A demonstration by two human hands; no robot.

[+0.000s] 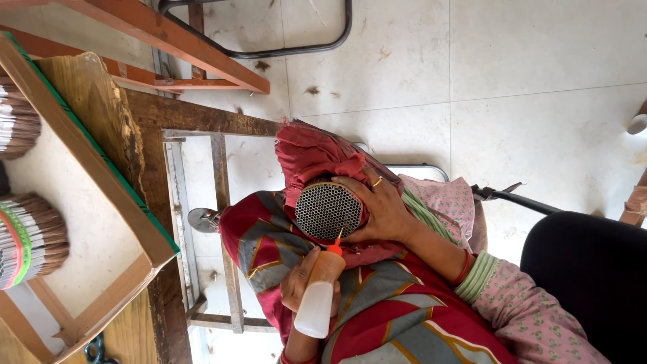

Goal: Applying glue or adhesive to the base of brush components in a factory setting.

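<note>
My right hand (384, 209), a ring on one finger, grips a round bundle of thin tubes (328, 210). The bundle's honeycomb end faces me and red cloth (306, 155) is wrapped around it. My left hand (300, 276) holds a white squeeze bottle (318, 300) with an orange nozzle. The nozzle tip touches the lower edge of the honeycomb end. Both hands are over my lap, which is covered in red, grey and yellow patterned fabric (377, 310).
At the left stands a wooden table with a shallow wooden tray (101, 168) holding bundles of thin sticks (30, 239). A wooden frame (182, 40) and a black metal tube lie on the tiled floor (526, 81). A black seat (593, 276) is at the lower right.
</note>
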